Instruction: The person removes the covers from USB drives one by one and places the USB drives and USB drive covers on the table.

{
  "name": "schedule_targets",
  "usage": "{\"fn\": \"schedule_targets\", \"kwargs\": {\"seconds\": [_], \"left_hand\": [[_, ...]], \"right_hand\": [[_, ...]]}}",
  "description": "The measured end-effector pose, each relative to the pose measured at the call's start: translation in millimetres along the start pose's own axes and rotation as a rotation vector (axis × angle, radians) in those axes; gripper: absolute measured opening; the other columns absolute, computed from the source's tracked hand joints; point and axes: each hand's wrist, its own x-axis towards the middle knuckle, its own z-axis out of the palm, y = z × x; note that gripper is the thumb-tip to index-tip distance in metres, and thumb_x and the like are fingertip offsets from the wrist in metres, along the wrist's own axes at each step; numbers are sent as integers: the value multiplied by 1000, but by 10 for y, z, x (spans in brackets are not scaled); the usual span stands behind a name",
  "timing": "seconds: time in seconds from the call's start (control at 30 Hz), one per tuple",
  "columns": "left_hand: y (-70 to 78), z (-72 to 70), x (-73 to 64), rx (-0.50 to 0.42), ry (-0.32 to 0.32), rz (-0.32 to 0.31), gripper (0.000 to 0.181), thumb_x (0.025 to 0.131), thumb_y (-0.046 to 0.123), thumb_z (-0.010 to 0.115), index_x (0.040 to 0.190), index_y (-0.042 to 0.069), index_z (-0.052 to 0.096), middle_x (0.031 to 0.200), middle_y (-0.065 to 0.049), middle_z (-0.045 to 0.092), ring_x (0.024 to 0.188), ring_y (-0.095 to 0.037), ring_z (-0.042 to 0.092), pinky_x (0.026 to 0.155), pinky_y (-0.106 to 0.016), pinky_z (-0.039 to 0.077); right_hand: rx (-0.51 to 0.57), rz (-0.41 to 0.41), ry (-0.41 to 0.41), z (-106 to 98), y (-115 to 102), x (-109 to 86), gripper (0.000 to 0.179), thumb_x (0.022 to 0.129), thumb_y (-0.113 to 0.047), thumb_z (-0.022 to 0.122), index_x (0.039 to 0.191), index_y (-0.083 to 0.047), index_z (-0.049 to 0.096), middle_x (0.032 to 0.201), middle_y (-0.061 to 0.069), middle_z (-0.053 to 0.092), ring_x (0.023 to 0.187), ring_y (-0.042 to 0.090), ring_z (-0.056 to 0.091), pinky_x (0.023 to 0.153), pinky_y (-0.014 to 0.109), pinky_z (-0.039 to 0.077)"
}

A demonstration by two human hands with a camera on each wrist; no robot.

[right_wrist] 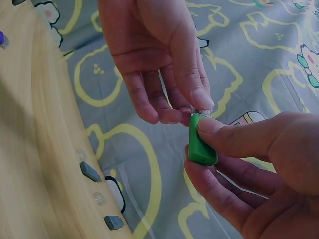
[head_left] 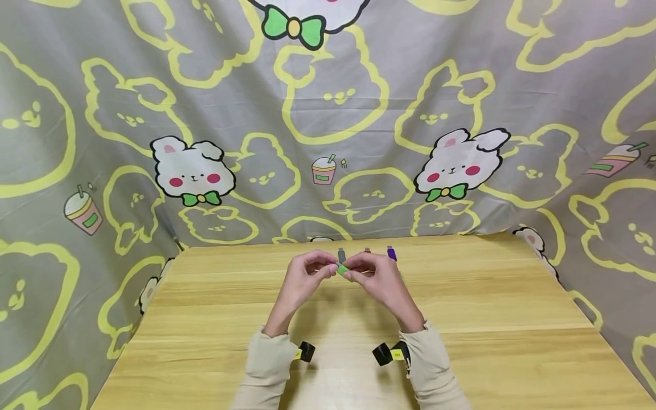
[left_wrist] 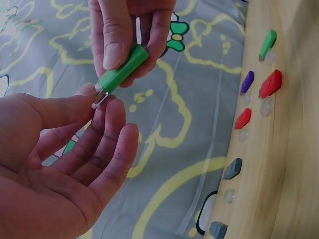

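In front of me, above the table, both hands meet at a green USB stick (right_wrist: 200, 144). My right hand (head_left: 376, 276) pinches its green body between thumb and fingers. From the other side, my left hand (head_left: 306, 276) pinches the clear cap (left_wrist: 100, 98) at the plug end of the stick with thumb and index finger. The other left fingers are spread loosely, as the left wrist view shows. Part of the cap is hidden behind the left thumb and fingertip.
More USB sticks lie along the table's far edge: a grey one (head_left: 341, 256), a purple one (head_left: 392, 253), red ones (left_wrist: 270, 83) and another green one (left_wrist: 268, 45). Small clear pieces (left_wrist: 267, 106) sit beside them. A patterned curtain (head_left: 338, 125) hangs behind the wooden table (head_left: 205, 319).
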Motion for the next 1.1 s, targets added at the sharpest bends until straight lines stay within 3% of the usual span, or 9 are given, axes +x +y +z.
{"fn": "schedule_targets", "kwargs": {"seconds": [0.27,0.77,0.97,1.1], "left_hand": [[-6,-6,-14,-4,10,4,8,94,1,74,101,-3,75,94,-16,74,83,-25,71,75,-27,60],[1,12,-13,-47,62,-27,9,91,0,76,99,-5,75,92,-18,74,80,-22,72,75,-29,62],[-18,-191,-19,-54,189,-24,8,91,-2,76,98,-5,75,92,-21,73,76,-19,70,73,-27,61],[-23,-328,-23,-37,198,-36,9,91,-2,76,99,-5,75,95,-21,73,76,-15,69,73,-24,59]], "right_hand": [[-53,-30,-5,25,-8,-7,12,88,-5,81,99,-6,79,93,4,76,77,12,72,69,25,60],[-19,-21,-46,-30,20,8,11,91,-7,79,102,-7,78,95,4,76,82,14,73,72,27,61],[-40,34,2,-169,87,-11,14,87,-2,81,101,-4,78,96,7,76,79,16,72,70,24,60],[-46,26,39,-252,142,-17,19,87,1,80,106,-2,77,96,10,75,82,22,73,73,26,60]]}}
